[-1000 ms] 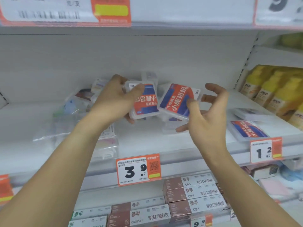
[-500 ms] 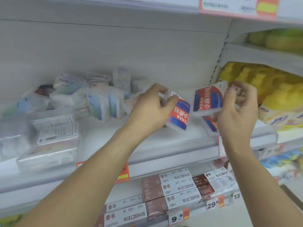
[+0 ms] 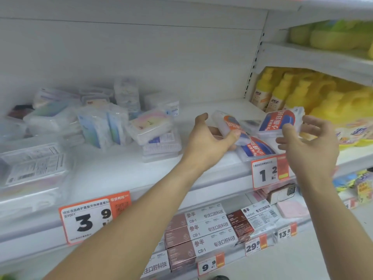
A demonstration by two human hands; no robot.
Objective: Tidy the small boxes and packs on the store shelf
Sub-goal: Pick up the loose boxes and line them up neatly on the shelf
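Both hands are busy at the right end of the white shelf. The left hand grips a small clear box with a red-and-blue label, thumb on the near face and fingers curled behind it, the box tipped on edge. The right hand pinches a second box of the same kind between thumb and fingertips, label facing up and tilted. A third matching box lies flat on the shelf between the hands, just behind the price tag marked 1.2.

The step looks like gathering these matching boxes into one pile above their tag. To do it well, turn each held box flat with the label up and reading the same way as the one lying down, then set them squarely on top — edges lined up, not overhanging the shelf lip. The loose heap of clear packs to the left is a separate job.
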